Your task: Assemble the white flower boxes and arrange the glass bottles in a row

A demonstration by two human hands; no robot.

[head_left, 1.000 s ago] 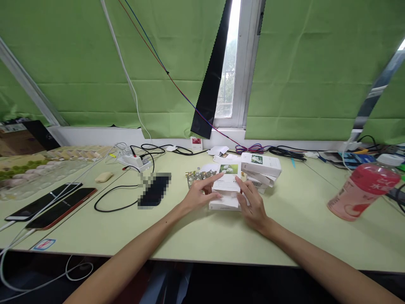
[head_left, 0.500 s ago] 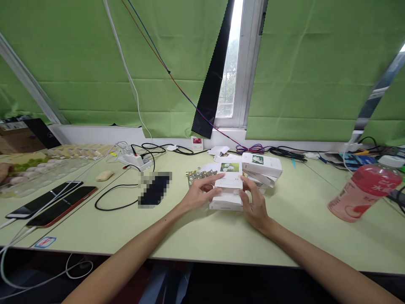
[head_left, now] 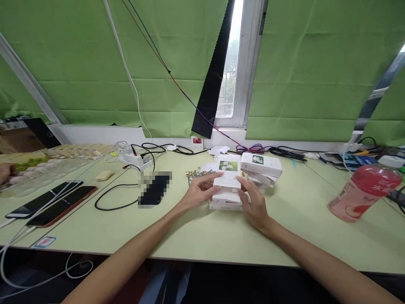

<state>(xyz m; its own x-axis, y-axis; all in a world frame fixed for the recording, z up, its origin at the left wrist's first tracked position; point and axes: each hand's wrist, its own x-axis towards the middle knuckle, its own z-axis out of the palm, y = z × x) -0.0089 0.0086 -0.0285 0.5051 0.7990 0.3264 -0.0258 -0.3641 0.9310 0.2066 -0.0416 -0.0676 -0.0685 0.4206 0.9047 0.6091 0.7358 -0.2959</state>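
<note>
A white cardboard box printed with white flowers on green is held between my two hands, its near end toward me. My left hand grips its left edge with thumb and forefinger. On the opposite side, the fingers of my right hand press the right edge. Another white box lies flat on the table just beneath the held one. Shiny foil packs lie behind my left hand, partly hidden by it. Beyond my right hand is a stack of similar white boxes.
A pink drink bottle stands on the right. Two charging phones, a pixelated dark object and a power strip are on the left. Another person's hand is by the clear trays at far left.
The held box shifted slightly right, then back left and a little away from me. My hands stay on its sides. Another person's hand has appeared at the far left.
</note>
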